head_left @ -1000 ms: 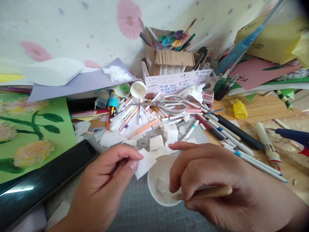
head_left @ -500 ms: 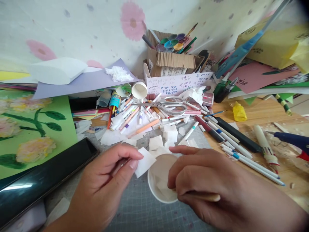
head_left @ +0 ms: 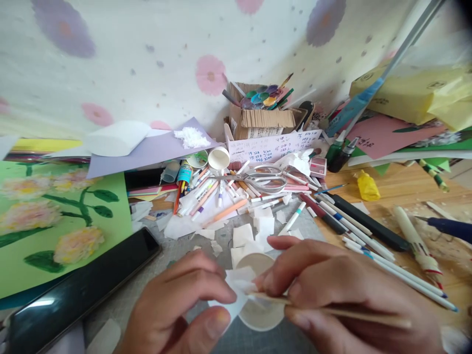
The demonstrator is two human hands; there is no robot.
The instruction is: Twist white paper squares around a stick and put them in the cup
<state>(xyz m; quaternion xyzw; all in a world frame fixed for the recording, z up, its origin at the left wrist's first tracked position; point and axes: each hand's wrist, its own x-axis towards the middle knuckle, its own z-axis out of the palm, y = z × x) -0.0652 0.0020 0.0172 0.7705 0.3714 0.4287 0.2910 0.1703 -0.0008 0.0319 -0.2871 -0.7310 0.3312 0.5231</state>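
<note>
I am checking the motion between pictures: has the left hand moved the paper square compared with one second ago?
Yes. The left hand brought the paper square rightward, over the rim of the white cup, meeting the right hand; earlier it was left of the cup.

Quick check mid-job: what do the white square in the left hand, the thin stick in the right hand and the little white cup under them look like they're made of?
The white square looks like thin tissue paper: matte, soft, creased where the left hand pinches it. The stick in the right hand seems bare wood or bamboo: pale tan, unpainted. The cup is probably paper: matte white, with a thin rim.
</note>
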